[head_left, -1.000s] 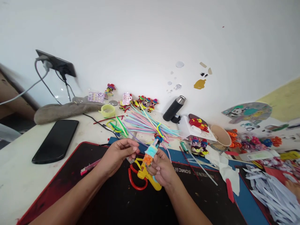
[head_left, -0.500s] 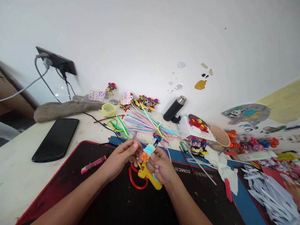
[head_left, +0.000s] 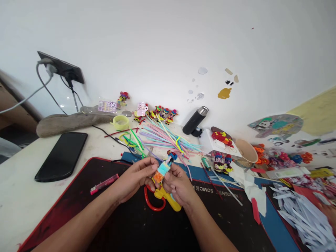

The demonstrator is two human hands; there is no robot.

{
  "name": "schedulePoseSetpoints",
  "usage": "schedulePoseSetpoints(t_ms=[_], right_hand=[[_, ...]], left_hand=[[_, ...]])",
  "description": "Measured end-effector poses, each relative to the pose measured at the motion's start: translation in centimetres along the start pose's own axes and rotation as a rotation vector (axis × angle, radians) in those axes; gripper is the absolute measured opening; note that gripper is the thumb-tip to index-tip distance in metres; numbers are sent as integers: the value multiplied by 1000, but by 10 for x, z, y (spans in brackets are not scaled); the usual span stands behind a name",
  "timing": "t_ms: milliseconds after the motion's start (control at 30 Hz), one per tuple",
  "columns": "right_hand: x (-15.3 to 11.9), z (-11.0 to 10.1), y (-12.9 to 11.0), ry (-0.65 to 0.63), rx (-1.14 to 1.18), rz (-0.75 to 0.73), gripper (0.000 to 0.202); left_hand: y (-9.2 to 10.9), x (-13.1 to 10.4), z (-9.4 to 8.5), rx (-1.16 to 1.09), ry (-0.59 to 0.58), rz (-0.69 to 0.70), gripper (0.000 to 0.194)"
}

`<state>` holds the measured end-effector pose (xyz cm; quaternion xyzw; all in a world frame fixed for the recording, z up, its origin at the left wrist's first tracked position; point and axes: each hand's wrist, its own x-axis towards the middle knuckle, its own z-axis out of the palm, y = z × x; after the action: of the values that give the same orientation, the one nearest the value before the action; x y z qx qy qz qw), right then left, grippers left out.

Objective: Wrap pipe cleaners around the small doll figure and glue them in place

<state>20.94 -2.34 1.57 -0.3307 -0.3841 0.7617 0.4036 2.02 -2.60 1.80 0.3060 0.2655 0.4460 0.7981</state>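
Observation:
Between my hands is a small pipe-cleaner doll [head_left: 164,168] with a dark, red-trimmed head, a light blue body and an orange lower part. My right hand [head_left: 178,185] grips its body from the right, thumb against the blue part. My left hand [head_left: 139,175] has its fingers closed at the orange end; part of that grip is hidden. Just beneath them, a yellow tool that looks like a glue gun [head_left: 172,200] rests on the black mat [head_left: 126,227], beside a red loop handle [head_left: 154,206].
Behind my hands lies a heap of pastel pipe cleaners [head_left: 162,136]. Several finished dolls [head_left: 165,113] stand along the wall. A black phone [head_left: 61,156] and a pink pen-like tool [head_left: 104,184] are on the left. A black flask [head_left: 195,120], a white box [head_left: 214,147] and white paper strips [head_left: 301,213] are to the right.
The doll has shifted slightly left and stands a little more upright in my hands. Both hands stay on it. The view has moved slightly.

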Motion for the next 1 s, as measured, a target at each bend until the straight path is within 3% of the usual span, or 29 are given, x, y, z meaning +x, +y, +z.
schedulePoseSetpoints(t_ms=[667,833,1000], right_hand=[[1,5,9,-9,45,7,46],[5,7,9,61,-8,-14,41],[7,12,3,73,-78,-30,39]], left_hand=[[-3,3,-7,-150,-72,-93,25],[-3,5,-6,-111,46,-47,23],[-7,7,-6,-88,147,-46,36]])
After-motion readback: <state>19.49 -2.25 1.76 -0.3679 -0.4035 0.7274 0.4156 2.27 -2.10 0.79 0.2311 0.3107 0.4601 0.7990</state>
